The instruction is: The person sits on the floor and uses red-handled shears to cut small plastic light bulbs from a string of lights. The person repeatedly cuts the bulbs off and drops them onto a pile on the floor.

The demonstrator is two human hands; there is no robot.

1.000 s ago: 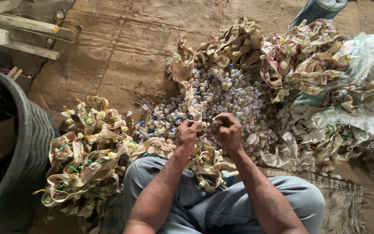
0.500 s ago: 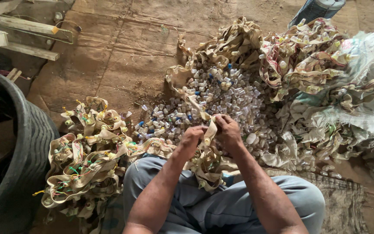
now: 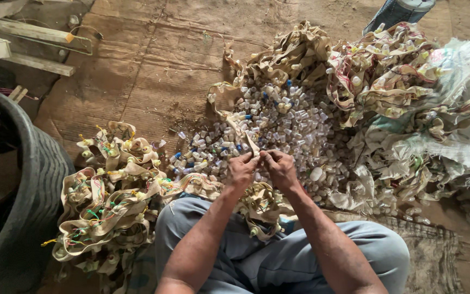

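Observation:
My left hand point(image 3: 241, 170) and my right hand point(image 3: 280, 167) are close together over my lap, both pinching one beige cloth strip point(image 3: 249, 142) with small plastic pieces wired to it. The strip runs up over a heap of small clear and blue plastic caps point(image 3: 278, 122) on the floor, and down across my grey trousers point(image 3: 278, 256). To my left lies a pile of similar beige strips point(image 3: 112, 190) with coloured wires.
A bigger mound of tangled strips point(image 3: 387, 76) and a white woven sack point(image 3: 452, 136) lie at the right. A large dark tub point(image 3: 25, 201) stands at the left edge. Wooden slats point(image 3: 33, 49) lie at top left, on flattened cardboard point(image 3: 153, 65).
Both hands have stayed together on the strip and shifted slightly; the strip has been drawn a little toward my lap.

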